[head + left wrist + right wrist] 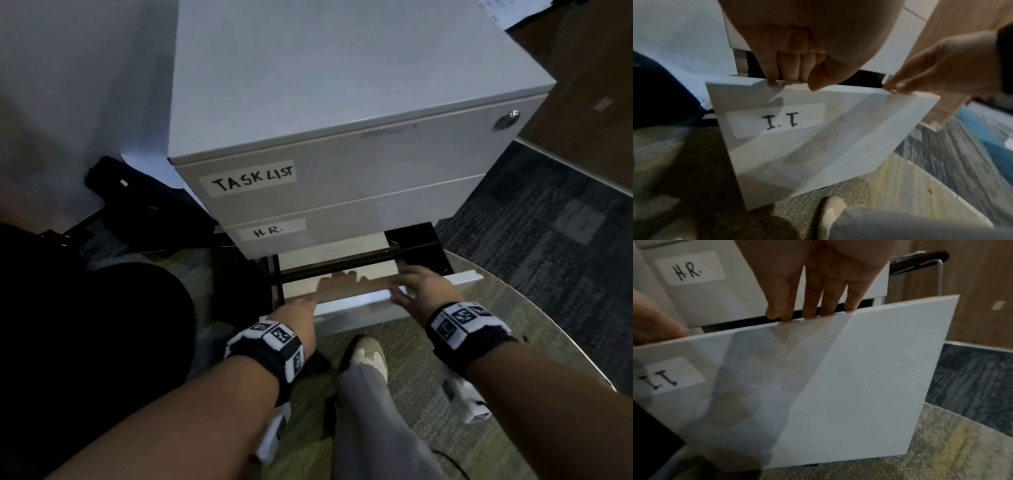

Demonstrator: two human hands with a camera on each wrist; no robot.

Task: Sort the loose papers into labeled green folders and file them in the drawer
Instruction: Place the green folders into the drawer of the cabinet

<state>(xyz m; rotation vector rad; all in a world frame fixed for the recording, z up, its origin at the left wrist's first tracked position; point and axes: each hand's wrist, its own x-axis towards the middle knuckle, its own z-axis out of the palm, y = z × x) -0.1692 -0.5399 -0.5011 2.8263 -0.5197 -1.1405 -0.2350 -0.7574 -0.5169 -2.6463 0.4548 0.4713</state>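
Observation:
A grey drawer cabinet (342,85) carries the labels "TASK LIST" (251,178) and "H.R." (270,230). Its bottom drawer (356,303) is pulled partly out, and the drawer front (818,146) (859,378) bears an "I.T" label (780,121). My left hand (294,308) (797,68) grips the front's top edge near its left end, fingers curled over it and thumb on the face. My right hand (421,287) (818,293) rests further right, its straight fingers reaching over the same edge. Inside the drawer I see a pale surface (335,253) crossed by a dark rail.
A black bag (137,192) lies on the floor left of the cabinet. My shoe (368,353) and trouser leg stand just before the drawer, on a clear chair mat (513,308) over carpet. A wood-panelled wall (589,68) rises at the right. A lock (507,120) sits on the top drawer.

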